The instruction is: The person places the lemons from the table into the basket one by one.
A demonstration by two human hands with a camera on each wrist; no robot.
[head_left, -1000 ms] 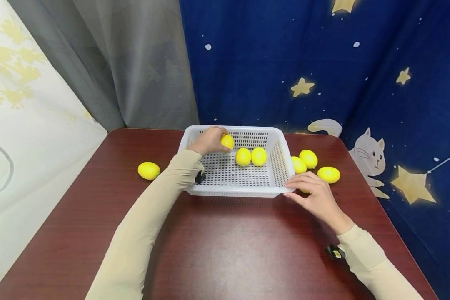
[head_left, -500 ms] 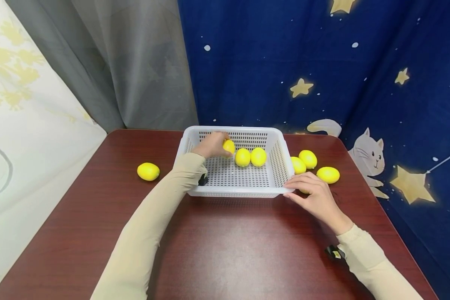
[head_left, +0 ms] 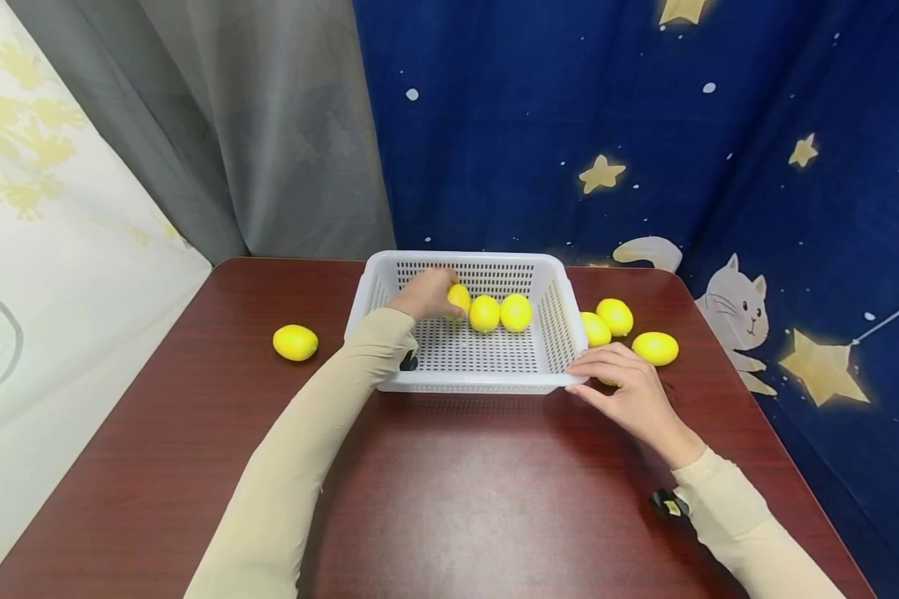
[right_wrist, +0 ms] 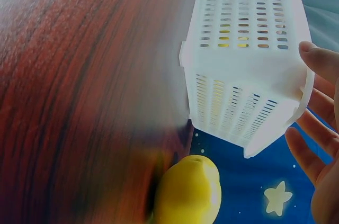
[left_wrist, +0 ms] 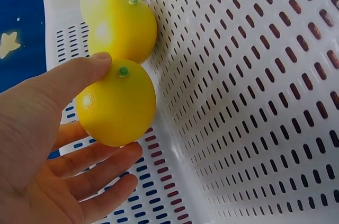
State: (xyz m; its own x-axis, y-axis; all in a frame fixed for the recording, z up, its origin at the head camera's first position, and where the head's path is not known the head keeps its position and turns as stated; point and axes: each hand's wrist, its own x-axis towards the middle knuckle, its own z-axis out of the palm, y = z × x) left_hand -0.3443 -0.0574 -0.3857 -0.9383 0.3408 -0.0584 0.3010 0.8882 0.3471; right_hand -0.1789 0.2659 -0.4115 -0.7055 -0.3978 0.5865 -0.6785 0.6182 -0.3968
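Observation:
A white perforated plastic basket (head_left: pixel 464 380) stands on the table. Inside it, toward the left, my left hand (head_left: pixel 423 294) holds a lemon (left_wrist: pixel 117 108) between the thumb and fingers. Two more lemons sit just right of it, a near one (head_left: pixel 484 314) and one beyond (head_left: pixel 516 312); the left wrist view has all three in a row along the basket wall. My right hand (head_left: pixel 631 391) pinches the basket's rim at its near right corner, thumb on the outer side in the right wrist view (right_wrist: pixel 318 60).
Right of the basket lie several lemons, among them an upper one (head_left: pixel 615 317) and a right one (head_left: pixel 655 349); one is partly behind my right hand. A single lemon (head_left: pixel 295 342) lies left of the basket on the dark red table (head_left: pixel 449 499). Curtains hang behind.
My left hand has lowered the lemon into the basket and moved it slightly right, up beside the other two. The right hand keeps its place on the rim.

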